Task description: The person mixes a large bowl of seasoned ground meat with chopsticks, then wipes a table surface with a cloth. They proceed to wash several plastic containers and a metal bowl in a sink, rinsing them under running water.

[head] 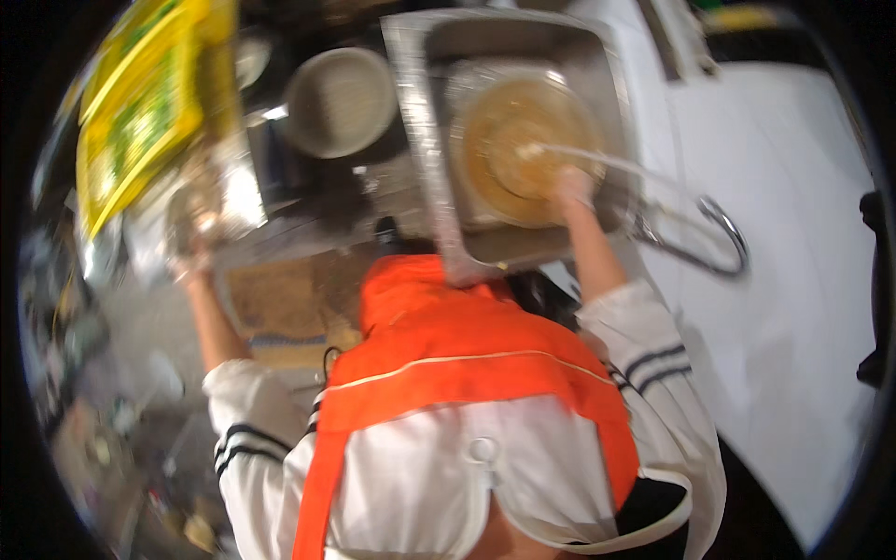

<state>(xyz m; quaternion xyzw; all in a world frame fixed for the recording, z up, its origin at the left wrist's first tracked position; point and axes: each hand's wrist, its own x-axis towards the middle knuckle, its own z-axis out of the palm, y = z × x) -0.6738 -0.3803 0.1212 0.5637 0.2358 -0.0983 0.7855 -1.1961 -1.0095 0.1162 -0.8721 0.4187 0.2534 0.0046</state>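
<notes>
A stainless steel sink (pixel 521 248) holds a round basin of brownish liquid (pixel 504 168), and a stream of water from a curved metal faucet (pixel 731 245) falls into it. Over the basin's near right edge is my right hand (pixel 575 189); its fingers are blurred and partly hidden at the liquid. At the left, my left hand (pixel 192 262) is at a blurred, roundish metallic object (pixel 189 217), which it seems to hold beside a shiny metal surface (pixel 245 189). Motion blur hides the fingers of this hand.
Yellow plastic baskets (pixel 140 133) with green contents stand at the upper left. Between them and the sink is a round, pale container (pixel 341 103). Brown cardboard (pixel 273 297) lies below on the floor. A white wall or panel (pixel 763 140) borders the sink's right side.
</notes>
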